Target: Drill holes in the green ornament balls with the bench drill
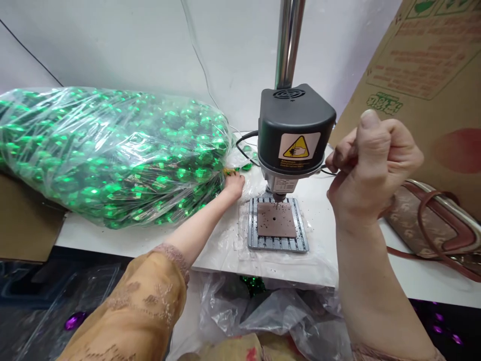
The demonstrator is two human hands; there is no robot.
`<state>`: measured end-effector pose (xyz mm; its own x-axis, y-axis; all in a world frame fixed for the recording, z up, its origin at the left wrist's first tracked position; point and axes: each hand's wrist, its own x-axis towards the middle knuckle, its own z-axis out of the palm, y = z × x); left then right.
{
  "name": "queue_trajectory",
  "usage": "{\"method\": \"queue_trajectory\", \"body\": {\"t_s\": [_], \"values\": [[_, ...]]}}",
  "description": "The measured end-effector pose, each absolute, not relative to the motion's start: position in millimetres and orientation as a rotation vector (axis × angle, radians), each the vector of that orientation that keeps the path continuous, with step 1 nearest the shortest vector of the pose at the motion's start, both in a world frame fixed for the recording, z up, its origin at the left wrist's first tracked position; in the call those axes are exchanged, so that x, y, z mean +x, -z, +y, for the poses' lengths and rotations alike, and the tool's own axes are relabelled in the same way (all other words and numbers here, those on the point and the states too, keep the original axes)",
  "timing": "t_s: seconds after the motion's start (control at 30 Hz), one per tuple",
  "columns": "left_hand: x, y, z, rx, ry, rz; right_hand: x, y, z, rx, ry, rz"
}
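My left hand (234,185) reaches across the white table to the tied neck of a large clear plastic bag (108,155) packed with shiny green beads. Its fingertips touch the plastic near a small yellow tie (230,171), and I cannot tell whether they grip it. My right hand (374,165) is closed in a raised fist to the right of a black bench drill head (295,130). Its fingers pinch a thin black cord (330,172). Under the drill bit lies a brown square plate (276,219) with a hole, on a grey slotted base (278,244).
The drill head hangs from a chrome column (288,45). A cardboard sheet (424,75) leans at the right, beside a patterned handbag (432,225) with brown straps. Crumpled plastic bags (263,313) lie below the table's front edge, and a purple bead (74,321) lies at lower left.
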<state>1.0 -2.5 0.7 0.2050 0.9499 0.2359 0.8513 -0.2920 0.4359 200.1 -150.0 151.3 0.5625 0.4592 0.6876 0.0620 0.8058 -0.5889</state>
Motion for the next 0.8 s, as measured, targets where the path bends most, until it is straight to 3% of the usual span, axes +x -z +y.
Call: {"method": "queue_trajectory", "body": {"t_s": [0.17, 0.3, 0.43, 0.8], "values": [[-14.8, -2.4, -16.9, 2.136, -0.840, 1.493, 201.5, -150.3, -150.8, -0.620, -0.248, -0.974], [-19.8, 1.5, -56.4, 1.487, -1.024, 0.978, 202.0, -149.6, -149.5, -0.593, -0.254, -0.964], [-13.3, 10.4, -92.8, 1.055, -0.964, 0.841, 201.7, -149.4, -148.6, -0.596, -0.250, -0.953], [13.9, 24.7, -116.8, 1.223, -0.908, 0.935, 202.5, -148.6, -146.9, -0.616, -0.237, -0.990]]}}
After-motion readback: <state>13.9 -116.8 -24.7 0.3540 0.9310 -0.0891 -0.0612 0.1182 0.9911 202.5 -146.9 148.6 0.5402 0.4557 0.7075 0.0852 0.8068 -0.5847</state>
